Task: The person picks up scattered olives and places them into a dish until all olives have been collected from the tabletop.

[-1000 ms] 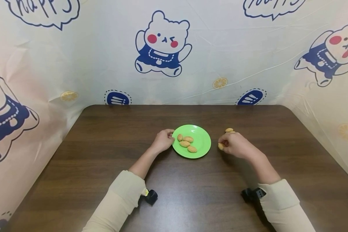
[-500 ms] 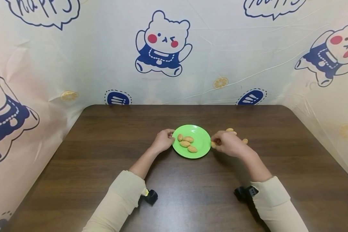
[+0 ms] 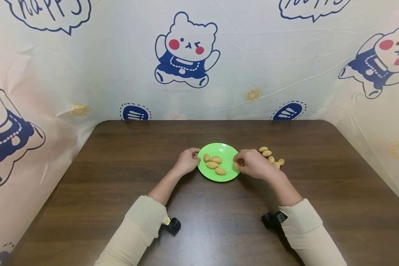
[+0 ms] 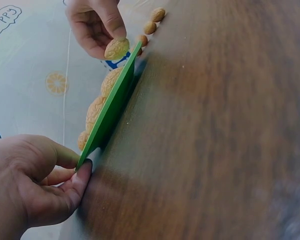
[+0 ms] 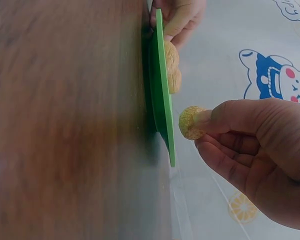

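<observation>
A round green plate (image 3: 231, 155) lies on the brown table with several peanuts in shells (image 3: 212, 165) on its left half. My left hand (image 3: 187, 162) pinches the plate's left rim between thumb and fingers; the left wrist view shows the thumb below the edge of the plate (image 4: 110, 117). Over the plate's right rim, my right hand (image 3: 254, 163) holds one peanut (image 5: 192, 123) between thumb and fingertips. In the right wrist view that peanut is raised a little off the plate, not touching it.
To the right of the plate, several more peanuts (image 3: 267, 153) lie in a loose cluster on the table (image 3: 199, 229), partly behind my right hand. A printed curtain (image 3: 252, 55) hangs behind the table and along both sides.
My right hand has moved left with its peanut, from the cluster to above the plate's right rim, uncovering more of the cluster. My left hand and the plate have stayed in place.
</observation>
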Demonstrator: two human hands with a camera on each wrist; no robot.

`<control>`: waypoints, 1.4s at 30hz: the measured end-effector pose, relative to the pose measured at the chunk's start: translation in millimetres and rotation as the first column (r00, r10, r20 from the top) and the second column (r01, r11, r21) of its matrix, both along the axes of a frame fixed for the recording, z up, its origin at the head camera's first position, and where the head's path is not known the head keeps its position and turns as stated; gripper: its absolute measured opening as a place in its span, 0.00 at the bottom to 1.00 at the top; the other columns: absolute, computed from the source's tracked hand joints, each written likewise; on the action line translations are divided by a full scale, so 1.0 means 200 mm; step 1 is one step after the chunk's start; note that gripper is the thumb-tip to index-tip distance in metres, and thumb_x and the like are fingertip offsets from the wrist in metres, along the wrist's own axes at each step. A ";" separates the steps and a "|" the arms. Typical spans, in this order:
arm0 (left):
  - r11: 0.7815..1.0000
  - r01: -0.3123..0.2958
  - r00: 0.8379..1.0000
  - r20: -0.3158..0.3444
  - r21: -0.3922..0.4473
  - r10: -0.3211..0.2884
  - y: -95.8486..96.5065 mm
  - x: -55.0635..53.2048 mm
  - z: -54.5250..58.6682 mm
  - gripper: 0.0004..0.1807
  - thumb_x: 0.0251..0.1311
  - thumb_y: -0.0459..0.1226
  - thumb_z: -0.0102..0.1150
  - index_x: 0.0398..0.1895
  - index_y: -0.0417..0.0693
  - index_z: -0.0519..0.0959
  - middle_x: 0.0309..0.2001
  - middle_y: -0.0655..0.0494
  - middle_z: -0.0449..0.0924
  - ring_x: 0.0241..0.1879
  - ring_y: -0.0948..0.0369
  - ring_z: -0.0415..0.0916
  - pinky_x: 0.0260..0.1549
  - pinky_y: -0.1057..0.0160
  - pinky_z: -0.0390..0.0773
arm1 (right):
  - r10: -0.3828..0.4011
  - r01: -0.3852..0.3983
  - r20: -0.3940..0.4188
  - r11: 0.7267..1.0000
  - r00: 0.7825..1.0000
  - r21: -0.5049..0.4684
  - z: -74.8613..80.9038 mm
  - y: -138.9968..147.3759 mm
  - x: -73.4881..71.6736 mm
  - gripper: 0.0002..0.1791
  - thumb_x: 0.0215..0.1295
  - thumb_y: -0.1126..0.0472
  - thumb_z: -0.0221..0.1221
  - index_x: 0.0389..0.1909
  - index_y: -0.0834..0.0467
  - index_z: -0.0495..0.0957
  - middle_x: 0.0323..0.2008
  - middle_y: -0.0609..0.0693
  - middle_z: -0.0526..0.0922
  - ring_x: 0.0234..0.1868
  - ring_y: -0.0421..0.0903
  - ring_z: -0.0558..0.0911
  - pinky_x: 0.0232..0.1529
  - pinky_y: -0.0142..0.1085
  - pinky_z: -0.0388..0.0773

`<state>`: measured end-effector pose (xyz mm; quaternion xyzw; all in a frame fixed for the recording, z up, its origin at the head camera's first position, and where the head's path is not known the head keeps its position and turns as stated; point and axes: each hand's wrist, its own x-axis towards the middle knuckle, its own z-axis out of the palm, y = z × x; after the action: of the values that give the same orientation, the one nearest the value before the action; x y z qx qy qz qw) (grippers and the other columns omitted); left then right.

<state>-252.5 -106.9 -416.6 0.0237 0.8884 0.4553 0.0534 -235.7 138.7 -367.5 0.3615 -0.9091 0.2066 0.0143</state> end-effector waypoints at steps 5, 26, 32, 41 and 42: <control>1.000 0.002 1.000 0.001 0.000 -0.002 0.00 0.00 0.00 0.21 0.59 0.28 0.52 0.58 0.35 0.71 0.38 0.50 0.71 0.37 0.59 0.67 0.35 0.65 0.68 | 0.021 -0.021 -0.013 1.000 1.000 0.017 0.00 -0.02 -0.01 0.06 0.50 0.73 0.61 0.28 0.60 0.79 0.24 0.47 0.72 0.26 0.42 0.68 0.27 0.34 0.67; 1.000 -0.002 1.000 -0.004 -0.007 0.002 0.00 0.01 0.01 0.21 0.59 0.28 0.52 0.58 0.34 0.70 0.39 0.49 0.72 0.38 0.58 0.68 0.36 0.64 0.69 | 0.086 -0.089 0.034 0.992 0.996 0.088 -0.02 -0.14 -0.06 0.10 0.52 0.73 0.61 0.20 0.56 0.74 0.21 0.46 0.69 0.24 0.40 0.64 0.26 0.33 0.61; 1.000 -0.001 1.000 -0.006 -0.013 0.001 0.01 0.01 0.01 0.21 0.59 0.28 0.52 0.58 0.34 0.71 0.39 0.49 0.71 0.38 0.58 0.68 0.36 0.64 0.69 | 0.089 -0.093 0.049 0.992 0.995 0.088 -0.03 -0.15 -0.07 0.08 0.53 0.73 0.61 0.22 0.57 0.77 0.23 0.48 0.73 0.25 0.40 0.67 0.27 0.33 0.64; 1.000 -0.001 1.000 -0.008 -0.022 0.001 0.01 0.00 0.01 0.22 0.59 0.28 0.52 0.58 0.35 0.70 0.39 0.49 0.72 0.38 0.59 0.68 0.37 0.64 0.69 | 0.064 -0.074 0.079 0.990 0.995 0.118 -0.03 -0.16 -0.08 0.06 0.52 0.72 0.63 0.28 0.57 0.81 0.25 0.46 0.76 0.27 0.40 0.69 0.28 0.32 0.67; 1.000 0.000 1.000 -0.009 -0.023 0.000 0.01 0.00 0.01 0.22 0.59 0.28 0.52 0.58 0.35 0.70 0.39 0.49 0.72 0.38 0.58 0.68 0.37 0.64 0.69 | 0.064 -0.073 0.079 0.990 0.995 0.120 -0.03 -0.16 -0.08 0.06 0.52 0.72 0.63 0.28 0.57 0.81 0.25 0.47 0.76 0.27 0.40 0.69 0.29 0.32 0.67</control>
<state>-252.2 -105.4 -414.5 0.0251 0.8938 0.4451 0.0496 -251.5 106.9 -373.7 0.3846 -0.9070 0.1641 -0.0494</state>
